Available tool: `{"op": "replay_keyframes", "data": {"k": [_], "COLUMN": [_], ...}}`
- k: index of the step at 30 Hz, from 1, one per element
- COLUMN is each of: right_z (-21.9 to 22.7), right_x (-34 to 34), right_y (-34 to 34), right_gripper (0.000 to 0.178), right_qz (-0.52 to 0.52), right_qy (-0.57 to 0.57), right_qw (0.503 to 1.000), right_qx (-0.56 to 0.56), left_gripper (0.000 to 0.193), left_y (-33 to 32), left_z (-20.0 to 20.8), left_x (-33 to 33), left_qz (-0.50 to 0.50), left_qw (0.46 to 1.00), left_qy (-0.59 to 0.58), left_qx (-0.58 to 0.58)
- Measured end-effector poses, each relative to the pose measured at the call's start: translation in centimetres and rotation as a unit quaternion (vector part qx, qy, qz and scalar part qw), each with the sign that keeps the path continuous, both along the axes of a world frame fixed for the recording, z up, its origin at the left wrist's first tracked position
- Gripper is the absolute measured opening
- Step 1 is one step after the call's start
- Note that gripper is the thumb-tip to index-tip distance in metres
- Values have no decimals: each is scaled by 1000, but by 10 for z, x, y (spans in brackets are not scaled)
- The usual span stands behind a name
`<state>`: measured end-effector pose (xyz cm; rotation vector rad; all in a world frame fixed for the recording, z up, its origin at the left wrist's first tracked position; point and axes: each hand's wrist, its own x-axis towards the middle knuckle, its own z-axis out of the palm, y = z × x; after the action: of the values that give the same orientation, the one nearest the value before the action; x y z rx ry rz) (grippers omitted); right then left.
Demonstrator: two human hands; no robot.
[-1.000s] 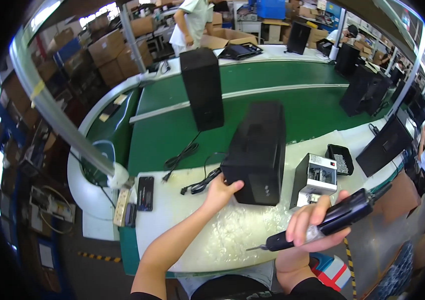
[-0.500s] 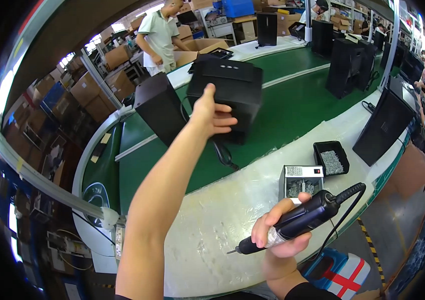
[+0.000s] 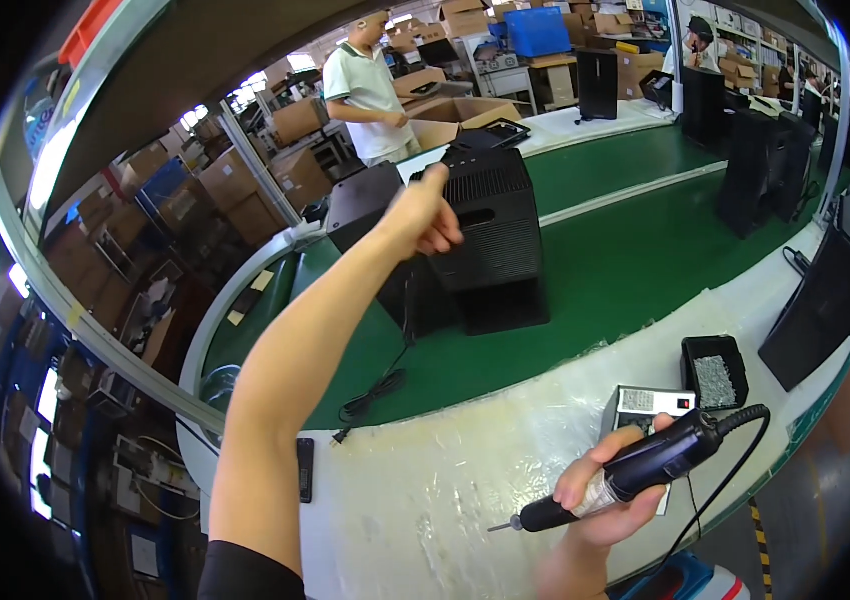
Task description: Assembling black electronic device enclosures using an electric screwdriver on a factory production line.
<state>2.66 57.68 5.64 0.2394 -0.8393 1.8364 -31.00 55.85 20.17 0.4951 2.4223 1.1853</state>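
Note:
My right hand (image 3: 617, 490) grips a black electric screwdriver (image 3: 663, 462) above the near bench, its thin bit pointing left. My left hand (image 3: 425, 215) is at the left side of a black box-shaped housing (image 3: 495, 240) with ribbed, vented faces. Its thumb is raised apart from loosely curled fingers; whether they touch the housing I cannot tell. Behind my left wrist stands a second black housing (image 3: 360, 205), partly hidden. A black power cord (image 3: 385, 388) lies bundled at the belt's near edge, its plug resting on the bench.
The green belt (image 3: 625, 262) runs behind the white bench (image 3: 415, 510). A screw dispenser (image 3: 645, 402) and a black tray of screws (image 3: 715, 378) stand on the right, near a leaning black panel (image 3: 825, 300). A dark flat object (image 3: 305, 470) lies left. A co-worker (image 3: 370, 95) stands opposite.
The housing has turned, and its ribbed side shows instead of the smooth one. My left fingers have curled in. The cord now lies further left, and the whole view has shifted.

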Motion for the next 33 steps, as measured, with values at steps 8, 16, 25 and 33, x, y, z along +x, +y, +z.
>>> {"op": "replay_keyframes", "data": {"k": [8, 16, 25, 33], "right_z": [5, 2, 0, 21], "right_x": [-13, -21, -12, 5], "right_y": [-9, -1, 0, -33], "right_gripper": [63, 60, 58, 61], "right_qz": [-7, -55, -20, -25], "right_qy": [-37, -74, -23, -40], "right_qw": [999, 996, 999, 998], "right_qx": [14, -17, 29, 41], "left_gripper": [58, 52, 47, 54], "left_y": [-119, -114, -245, -317], "left_z": [-15, -38, -66, -177], "left_x": [-199, -166, 1, 132], "left_qz": [256, 232, 160, 452], "left_qw": [854, 936, 867, 683], "left_qy": [433, -45, -238, -70], "left_qx": [-132, 259, 408, 569]}}
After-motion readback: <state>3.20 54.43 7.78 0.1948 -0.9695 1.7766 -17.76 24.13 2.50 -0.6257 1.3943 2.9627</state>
